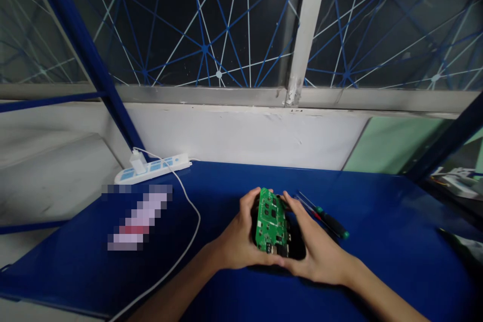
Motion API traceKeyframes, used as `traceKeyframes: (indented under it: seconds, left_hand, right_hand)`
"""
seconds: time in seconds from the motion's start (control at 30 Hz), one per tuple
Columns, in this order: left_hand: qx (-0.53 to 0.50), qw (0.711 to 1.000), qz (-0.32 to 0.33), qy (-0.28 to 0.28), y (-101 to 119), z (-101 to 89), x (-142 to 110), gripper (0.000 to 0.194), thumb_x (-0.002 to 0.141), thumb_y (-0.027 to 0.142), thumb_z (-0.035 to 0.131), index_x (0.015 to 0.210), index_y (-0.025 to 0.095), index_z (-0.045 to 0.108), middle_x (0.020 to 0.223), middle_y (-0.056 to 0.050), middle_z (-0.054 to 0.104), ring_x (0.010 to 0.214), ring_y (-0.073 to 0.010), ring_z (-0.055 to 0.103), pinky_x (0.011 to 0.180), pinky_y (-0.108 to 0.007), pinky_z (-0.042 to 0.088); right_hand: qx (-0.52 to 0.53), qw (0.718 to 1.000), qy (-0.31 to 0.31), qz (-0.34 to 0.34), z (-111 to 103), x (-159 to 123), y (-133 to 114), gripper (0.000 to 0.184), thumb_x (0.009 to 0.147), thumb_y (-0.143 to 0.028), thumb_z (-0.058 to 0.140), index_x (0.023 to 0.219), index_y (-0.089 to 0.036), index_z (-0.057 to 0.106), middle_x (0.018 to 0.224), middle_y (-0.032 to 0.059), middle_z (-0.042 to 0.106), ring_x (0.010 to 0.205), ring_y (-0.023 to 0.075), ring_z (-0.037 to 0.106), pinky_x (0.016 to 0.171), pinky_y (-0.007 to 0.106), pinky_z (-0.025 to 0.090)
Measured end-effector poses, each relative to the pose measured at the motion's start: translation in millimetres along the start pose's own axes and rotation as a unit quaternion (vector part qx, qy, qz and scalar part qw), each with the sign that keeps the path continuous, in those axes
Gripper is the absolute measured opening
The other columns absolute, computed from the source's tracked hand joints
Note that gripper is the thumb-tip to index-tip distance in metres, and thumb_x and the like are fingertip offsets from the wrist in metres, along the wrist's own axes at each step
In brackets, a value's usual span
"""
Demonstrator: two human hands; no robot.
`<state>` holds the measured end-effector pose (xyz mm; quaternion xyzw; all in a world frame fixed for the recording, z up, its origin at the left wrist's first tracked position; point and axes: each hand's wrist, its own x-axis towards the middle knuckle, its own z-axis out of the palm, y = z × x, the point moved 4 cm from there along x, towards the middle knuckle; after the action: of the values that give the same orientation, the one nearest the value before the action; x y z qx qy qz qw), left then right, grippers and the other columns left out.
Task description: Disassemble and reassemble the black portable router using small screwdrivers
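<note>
A green circuit board [270,216] with dark chips and metal ports sits tilted between my hands, just above the blue table. My left hand [241,236] is closed on its left side, thumb along the near edge. Under and to the right of the board shows a black casing [298,247], its shape partly hidden. My right hand [315,244] curls round the casing's right side, its thumb tip meeting the left thumb at the front. Just beyond the right hand lie a screwdriver with a black and green handle [335,223] and another thin tool, partly covered.
On the blue table [226,176], a white power strip [154,168] with a plugged-in adapter [138,162] stands at the back left. Its white cable [196,216] curves toward the front. A blurred-out pinkish item [141,219] lies left. Blue frame posts [121,115] flank the table.
</note>
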<state>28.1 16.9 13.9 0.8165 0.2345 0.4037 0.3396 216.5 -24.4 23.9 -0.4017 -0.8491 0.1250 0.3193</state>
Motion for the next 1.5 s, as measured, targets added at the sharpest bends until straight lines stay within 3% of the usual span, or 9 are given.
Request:
traceKeyframes:
  seconds: [0.1, 0.27, 0.4, 0.6, 0.9, 1.23, 1.5]
  left_hand:
    - [0.020, 0.999, -0.007, 0.036, -2.5, -3.6, 1.7, 0.137, 0.054, 0.038, 0.097, 0.152, 0.030, 0.002, 0.155, -0.023, 0.027, 0.142, -0.0481, 0.033, 0.114, -0.070, 0.032]
    - [0.022, 0.998, -0.011, 0.058, -0.9, -8.7, 8.4, 0.129, 0.061, 0.025, 0.093, 0.154, 0.031, 0.004, 0.157, -0.019, 0.028, 0.142, -0.0427, 0.036, 0.113, -0.066, 0.038]
    - [0.064, 0.997, -0.016, 0.043, -1.9, -8.5, 9.6, 0.124, 0.065, 0.020, 0.090, 0.155, 0.033, 0.006, 0.159, -0.015, 0.026, 0.143, -0.0401, 0.035, 0.113, -0.064, 0.040]
    - [0.108, 0.993, -0.049, -0.002, -2.5, -7.2, 8.6, 0.119, 0.067, 0.015, 0.084, 0.156, 0.035, 0.007, 0.162, -0.010, 0.019, 0.147, -0.0377, 0.028, 0.119, -0.059, 0.034]
    - [0.136, 0.990, -0.022, -0.041, 5.5, -5.3, 6.4, 0.124, 0.065, 0.019, 0.084, 0.156, 0.035, 0.002, 0.161, -0.009, 0.021, 0.147, -0.0388, 0.027, 0.120, -0.061, 0.030]
    - [0.151, 0.987, 0.006, -0.045, 7.3, -8.5, 6.3, 0.140, 0.053, 0.030, 0.096, 0.155, 0.035, 0.001, 0.161, -0.014, 0.017, 0.147, -0.0431, 0.023, 0.118, -0.065, 0.030]
    - [0.172, 0.985, 0.017, 0.005, 6.7, -5.6, 5.9, 0.122, 0.057, 0.019, 0.089, 0.152, 0.029, 0.013, 0.154, -0.014, 0.030, 0.141, -0.0394, 0.034, 0.115, -0.061, 0.037]
  right_hand:
    - [-0.015, 0.999, 0.022, 0.032, -2.9, -0.7, 6.2, 0.116, 0.076, -0.044, 0.074, 0.159, -0.021, -0.005, 0.158, 0.0215, 0.032, 0.143, 0.0415, 0.038, 0.113, 0.063, 0.039]
    - [-0.030, 0.998, 0.034, 0.052, -8.2, -0.6, 14.3, 0.115, 0.076, -0.039, 0.073, 0.159, -0.021, -0.005, 0.157, 0.0212, 0.033, 0.144, 0.0420, 0.035, 0.114, 0.064, 0.035]
    - [-0.036, 0.997, 0.031, 0.053, -10.8, -1.2, 19.5, 0.114, 0.076, -0.037, 0.072, 0.159, -0.022, -0.004, 0.156, 0.0212, 0.034, 0.143, 0.0423, 0.037, 0.114, 0.065, 0.035]
    - [-0.049, 0.997, 0.025, 0.048, -10.8, -2.4, 22.4, 0.113, 0.074, -0.037, 0.072, 0.159, -0.022, -0.002, 0.156, 0.0200, 0.035, 0.142, 0.0429, 0.037, 0.114, 0.064, 0.036]
    - [-0.026, 0.999, 0.019, 0.009, -20.7, -1.3, 15.5, 0.118, 0.070, -0.034, 0.076, 0.159, -0.026, -0.001, 0.154, 0.0157, 0.038, 0.139, 0.0402, 0.040, 0.113, 0.061, 0.038]
    - [-0.013, 0.999, 0.032, 0.002, -20.9, -2.6, 14.2, 0.117, 0.068, -0.036, 0.077, 0.159, -0.027, 0.004, 0.152, 0.0143, 0.042, 0.136, 0.0390, 0.042, 0.112, 0.058, 0.040]
    - [-0.025, 0.999, 0.035, -0.007, -20.5, -1.2, 13.3, 0.113, 0.071, -0.038, 0.076, 0.159, -0.026, 0.005, 0.154, 0.0154, 0.040, 0.137, 0.0386, 0.042, 0.111, 0.060, 0.040]
